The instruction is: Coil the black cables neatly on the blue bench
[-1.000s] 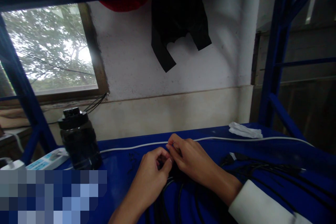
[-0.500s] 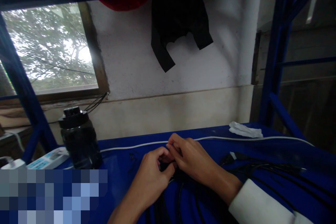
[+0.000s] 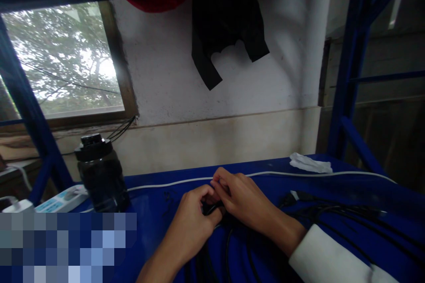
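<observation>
Fingers of my left hand [image 3: 192, 219] are curled around a black cable [image 3: 228, 250], whose loops hang down below both hands over the blue surface. Right beside it, my right hand [image 3: 244, 196] has thumb and fingertips pinched together against the left fingers. Whatever lies in that pinch is hidden or too small to name. More black cables [image 3: 335, 210] spread out to the right, with a pale-tipped connector [image 3: 295, 195] near my right wrist.
A dark bottle [image 3: 101, 177] stands at left beside a white power strip [image 3: 63, 199]. Along the back of the blue tabletop [image 3: 149, 216] runs a white cable [image 3: 282, 174], near crumpled white paper [image 3: 310, 163]. Small black bits [image 3: 168, 198] lie left of my hands. Blue posts [image 3: 347, 84] frame the sides.
My left fingers have shifted slightly, and more of the black cable shows between thumb and index finger. The right hand stays nearly still.
</observation>
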Available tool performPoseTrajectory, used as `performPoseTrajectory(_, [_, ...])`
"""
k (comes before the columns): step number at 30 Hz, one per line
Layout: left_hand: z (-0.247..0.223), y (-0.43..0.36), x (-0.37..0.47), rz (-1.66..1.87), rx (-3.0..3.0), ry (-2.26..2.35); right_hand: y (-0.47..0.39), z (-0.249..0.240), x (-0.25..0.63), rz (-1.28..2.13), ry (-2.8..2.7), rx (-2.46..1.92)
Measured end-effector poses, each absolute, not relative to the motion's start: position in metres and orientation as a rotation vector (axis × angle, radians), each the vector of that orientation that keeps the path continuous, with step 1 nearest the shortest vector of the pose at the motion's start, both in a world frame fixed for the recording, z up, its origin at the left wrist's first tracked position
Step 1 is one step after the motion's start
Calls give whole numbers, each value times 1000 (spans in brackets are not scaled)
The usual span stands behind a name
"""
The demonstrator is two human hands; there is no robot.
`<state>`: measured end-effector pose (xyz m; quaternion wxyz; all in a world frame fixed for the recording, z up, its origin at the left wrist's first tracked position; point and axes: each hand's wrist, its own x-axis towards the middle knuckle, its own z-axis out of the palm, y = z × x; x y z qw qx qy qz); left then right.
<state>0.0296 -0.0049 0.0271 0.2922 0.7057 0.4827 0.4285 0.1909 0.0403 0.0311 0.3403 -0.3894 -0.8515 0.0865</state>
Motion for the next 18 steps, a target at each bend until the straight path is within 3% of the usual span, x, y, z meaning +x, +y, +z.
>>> performPoseTrajectory(18, [27, -5, 27, 1142, 1982, 1329, 42, 30, 191, 216, -2199, -1015])
